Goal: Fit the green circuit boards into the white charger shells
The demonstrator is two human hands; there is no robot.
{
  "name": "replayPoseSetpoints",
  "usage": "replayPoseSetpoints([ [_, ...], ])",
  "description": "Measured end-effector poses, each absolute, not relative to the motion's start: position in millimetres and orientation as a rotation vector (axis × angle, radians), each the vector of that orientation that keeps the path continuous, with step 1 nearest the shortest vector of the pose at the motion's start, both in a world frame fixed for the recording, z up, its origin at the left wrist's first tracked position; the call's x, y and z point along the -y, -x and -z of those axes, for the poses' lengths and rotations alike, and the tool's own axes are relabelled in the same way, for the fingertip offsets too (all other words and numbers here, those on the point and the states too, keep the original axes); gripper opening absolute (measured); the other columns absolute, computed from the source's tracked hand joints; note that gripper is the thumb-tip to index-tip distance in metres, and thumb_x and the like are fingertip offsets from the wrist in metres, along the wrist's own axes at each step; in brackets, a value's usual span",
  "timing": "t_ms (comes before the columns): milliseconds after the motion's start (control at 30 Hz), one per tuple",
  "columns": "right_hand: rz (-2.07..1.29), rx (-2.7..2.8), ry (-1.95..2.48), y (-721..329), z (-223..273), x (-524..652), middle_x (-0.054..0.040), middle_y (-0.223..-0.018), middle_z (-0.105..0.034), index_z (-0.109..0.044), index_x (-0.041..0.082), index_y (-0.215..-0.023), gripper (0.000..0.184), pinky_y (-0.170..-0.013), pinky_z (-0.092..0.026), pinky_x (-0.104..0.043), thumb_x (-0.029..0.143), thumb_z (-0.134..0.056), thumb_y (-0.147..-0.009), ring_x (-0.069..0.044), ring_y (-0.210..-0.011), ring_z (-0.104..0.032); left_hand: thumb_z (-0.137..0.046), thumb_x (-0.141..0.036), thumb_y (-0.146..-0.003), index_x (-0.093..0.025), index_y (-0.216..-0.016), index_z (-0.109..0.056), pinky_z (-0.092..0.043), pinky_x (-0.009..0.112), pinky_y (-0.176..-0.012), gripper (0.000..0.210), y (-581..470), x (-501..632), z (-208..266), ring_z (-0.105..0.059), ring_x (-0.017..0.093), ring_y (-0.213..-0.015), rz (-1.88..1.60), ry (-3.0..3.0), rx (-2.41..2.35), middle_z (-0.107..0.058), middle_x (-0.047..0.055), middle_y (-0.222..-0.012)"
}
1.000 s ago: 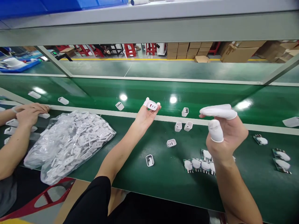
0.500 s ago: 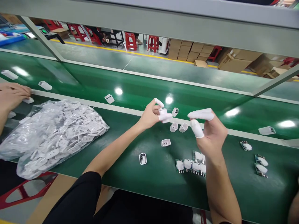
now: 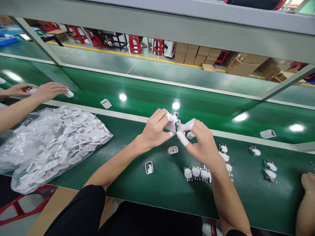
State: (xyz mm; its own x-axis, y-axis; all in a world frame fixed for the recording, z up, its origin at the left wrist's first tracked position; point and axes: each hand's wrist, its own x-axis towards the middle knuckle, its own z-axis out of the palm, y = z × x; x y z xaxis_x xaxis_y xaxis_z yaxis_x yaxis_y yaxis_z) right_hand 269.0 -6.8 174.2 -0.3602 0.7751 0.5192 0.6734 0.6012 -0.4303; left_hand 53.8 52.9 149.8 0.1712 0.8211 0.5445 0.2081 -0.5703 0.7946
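My left hand [image 3: 157,127], with white finger cots, grips a white plastic charger housing [image 3: 171,126]. The housing lies sideways, its open end toward the right, with a green circuit board edge [image 3: 176,126] showing inside. My right hand [image 3: 199,137], also in finger cots, has thumb and forefinger pinched at that open end; what they hold, if anything, is hidden. Behind and beside my fingers stand other housings [image 3: 190,135], partly covered. Nearer me are a housing with port slots [image 3: 173,150] and an open-topped one [image 3: 149,167]. Circuit boards with white blobs [image 3: 196,171] lie below my right wrist.
A clear bag of white plastic pieces [image 3: 73,137] lies at left. A co-worker's hands [image 3: 46,91] hold housings beyond it; another person's hand [image 3: 308,183] rests at right. More boards [image 3: 270,170] lie at right. Single housings sit on the green belt [image 3: 140,101].
My right hand has moved left and down to meet the housing in my left hand. The co-worker's hands at left have moved right, over the belt.
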Motion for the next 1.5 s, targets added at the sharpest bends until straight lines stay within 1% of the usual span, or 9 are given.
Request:
replayPoseSetpoints([
  [233, -0.108, 2.211, 1.336, -264.7, -161.6, -1.3, -0.0009, -0.085, -0.055, -0.046, 0.027, -0.088, 0.021, -0.068, -0.035, -0.037, 0.015, -0.061, -0.096, -0.021, -0.076, -0.047, -0.073, 0.0, -0.066, -0.025, -0.068, -0.052, -0.042, 0.042, -0.087, 0.033, -57.5, -59.0, -135.1, -0.043, 0.024, -0.082, -1.356, -2.055, -0.971, -0.051, 0.004, -0.082],
  [433, -0.286, 2.057, 1.448, -269.9, -169.2, -2.5, 0.0003, -0.085, -0.061, -0.054, 0.026, -0.089, 0.015, -0.069, -0.04, -0.036, 0.017, -0.064, -0.095, -0.02, -0.077, -0.055, -0.08, -0.002, -0.064, -0.024, -0.071, -0.063, -0.046, 0.04, -0.089, 0.029, -57.6, -67.4, -128.9, -0.05, 0.025, -0.086, -1.279, -1.788, -0.934, -0.056, 0.004, -0.087],
  [567, -0.346, 2.034, 1.373, -278.4, -176.5, 0.5, -0.0007, -0.09, -0.064, -0.057, 0.026, -0.089, 0.014, -0.073, -0.047, -0.038, 0.017, -0.063, -0.097, -0.021, -0.082, -0.06, -0.095, -0.014, -0.069, -0.023, -0.092, -0.077, -0.048, 0.035, -0.087, 0.031, -61.8, -65.5, -125.0, -0.058, 0.024, -0.091, -1.174, -1.732, -0.848, -0.064, 0.006, -0.098],
  [667, -0.379, 2.045, 1.263, -288.9, -177.3, -1.3, -0.004, -0.106, -0.07, -0.064, 0.027, -0.105, 0.007, -0.08, -0.054, -0.041, 0.024, -0.068, -0.1, -0.024, -0.093, -0.067, -0.101, -0.033, -0.075, -0.023, -0.104, -0.078, -0.048, 0.034, -0.08, 0.038, -70.6, -59.4, -120.6, -0.058, 0.021, -0.084, -1.157, -1.77, -0.772, -0.065, 0.004, -0.096],
  [800, -0.494, 2.067, 1.151, -304.7, -178.0, -7.8, -0.0051, -0.117, -0.076, -0.069, 0.031, -0.14, 0.042, -0.086, -0.062, -0.042, 0.036, -0.081, -0.1, -0.025, -0.101, -0.075, -0.098, -0.046, -0.082, -0.023, -0.103, -0.073, -0.045, 0.034, -0.073, 0.04, -80.8, -53.6, -114.8, -0.053, 0.018, -0.078, -1.19, -1.826, -0.712, -0.061, 0.0, -0.088],
  [967, -0.576, 2.087, 1.094, -311.6, -178.8, -13.3, -0.0037, -0.11, -0.08, -0.076, 0.032, -0.135, 0.042, -0.081, -0.067, -0.039, 0.04, -0.09, -0.096, -0.025, -0.095, -0.077, -0.101, -0.047, -0.077, -0.024, -0.103, -0.073, -0.046, 0.035, -0.075, 0.045, -85.7, -51.2, -107.9, -0.055, 0.019, -0.081, -1.177, -1.754, -0.671, -0.061, 0.001, -0.091],
  [1100, -0.651, 2.032, 1.041, -315.9, -173.2, -16.1, -0.007, -0.119, -0.083, -0.079, 0.032, -0.132, 0.048, -0.084, -0.071, -0.042, 0.039, -0.097, -0.088, -0.028, -0.103, -0.081, -0.102, -0.051, -0.075, -0.024, -0.109, -0.076, -0.053, 0.038, -0.079, 0.051, -85.9, -52.8, -101.4, -0.06, 0.02, -0.083, -1.163, -1.782, -0.638, -0.066, 0.003, -0.095],
  [1267, -0.609, 1.724, 0.825, -321.8, -175.2, -8.9, -0.0079, -0.117, -0.086, -0.08, 0.031, -0.123, 0.051, -0.089, -0.074, -0.05, 0.028, -0.103, -0.077, -0.033, -0.108, -0.085, -0.103, -0.041, -0.077, -0.027, -0.121, -0.08, -0.059, 0.04, -0.091, 0.052, -75.6, -55.5, -115.1, -0.07, 0.024, -0.095, -1.172, -1.775, -0.629, -0.076, 0.007, -0.107],
  [1500, -0.385, 1.696, 0.659, -291.7, -180.0, 10.5, -0.0068, -0.11, -0.088, -0.08, 0.031, -0.128, 0.063, -0.079, -0.075, -0.051, 0.016, -0.102, -0.072, -0.033, -0.103, -0.086, -0.107, -0.003, -0.054, -0.022, -0.092, -0.081, -0.06, 0.037, -0.091, 0.05, -46.4, -49.0, -162.8, -0.071, 0.022, -0.093, -1.153, -1.178, -0.692, -0.076, 0.006, -0.098],
])
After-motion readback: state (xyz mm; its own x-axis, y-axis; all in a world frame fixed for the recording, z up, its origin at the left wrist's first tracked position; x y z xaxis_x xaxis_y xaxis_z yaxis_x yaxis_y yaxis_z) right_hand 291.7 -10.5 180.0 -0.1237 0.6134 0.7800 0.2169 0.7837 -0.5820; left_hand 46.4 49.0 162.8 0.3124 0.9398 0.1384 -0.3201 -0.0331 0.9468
